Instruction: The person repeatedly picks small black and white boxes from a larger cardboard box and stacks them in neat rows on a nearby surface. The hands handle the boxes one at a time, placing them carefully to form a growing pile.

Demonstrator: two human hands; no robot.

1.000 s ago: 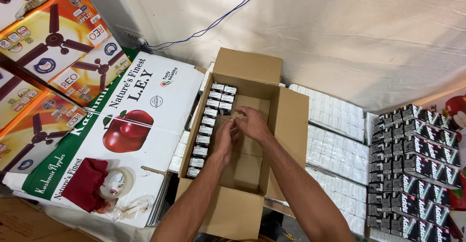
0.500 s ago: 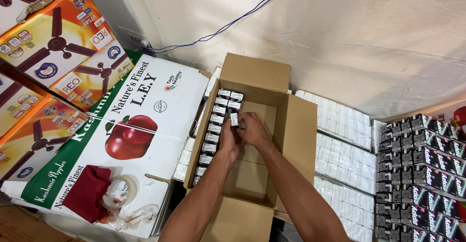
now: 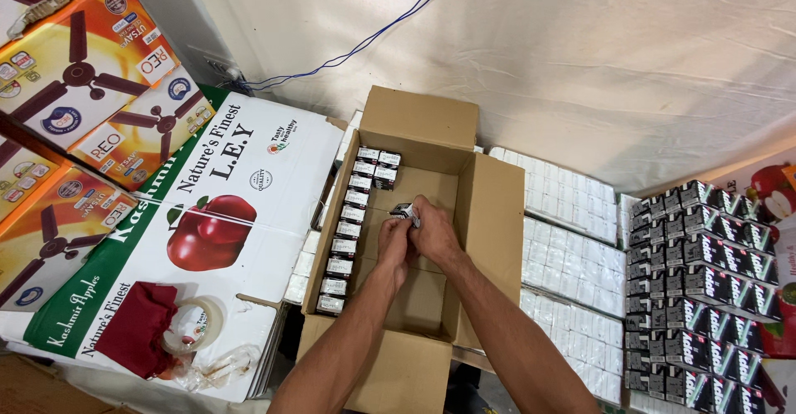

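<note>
Small black-and-white boxes [image 3: 404,211] are pinched between the fingertips of the left hand [image 3: 393,244] and the right hand [image 3: 434,233], and are held low inside the open cardboard carton [image 3: 489,215]. A row of like boxes [image 3: 347,233] is lined along the carton's left wall, with a short second row [image 3: 386,169] started at the far end. A roll of clear tape [image 3: 195,324] is seen on the apple-printed box [image 3: 207,215] to the left.

Small black-and-white carton [image 3: 404,211], seemingly tilted, inside open cardboard box [image 3: 497,215], beside packed row of cartons [image 3: 348,219]
</note>
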